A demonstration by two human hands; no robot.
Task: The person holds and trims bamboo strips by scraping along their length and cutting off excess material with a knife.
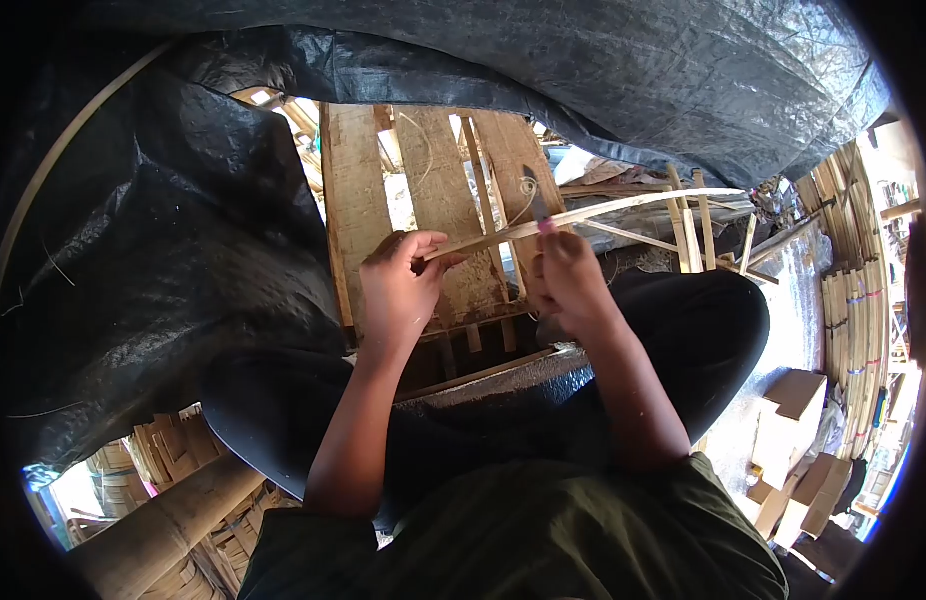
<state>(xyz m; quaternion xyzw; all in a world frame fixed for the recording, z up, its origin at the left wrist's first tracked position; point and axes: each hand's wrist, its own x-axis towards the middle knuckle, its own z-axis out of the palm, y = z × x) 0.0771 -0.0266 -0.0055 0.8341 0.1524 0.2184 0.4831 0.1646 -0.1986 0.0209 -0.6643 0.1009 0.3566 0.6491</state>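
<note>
My left hand (405, 285) pinches the near end of a long, thin bamboo strip (643, 202), which stretches away to the right. A knife (537, 200) is gripped in my right hand (571, 280), its dark blade pointing up and crossing the strip. Beside the blade a thin curled shaving (528, 187) hangs. Both hands are over a slatted wooden board (433, 190) in front of my crossed legs. My right fingers are partly hidden behind the back of that hand.
Black plastic sheeting (203, 190) covers the left and the far side. Bundled bamboo strips (851, 330) stand at the right, with cardboard boxes (788, 420) below. A thick bamboo pole (168, 525) lies at lower left. Upright sticks (688, 235) rise beyond my right knee.
</note>
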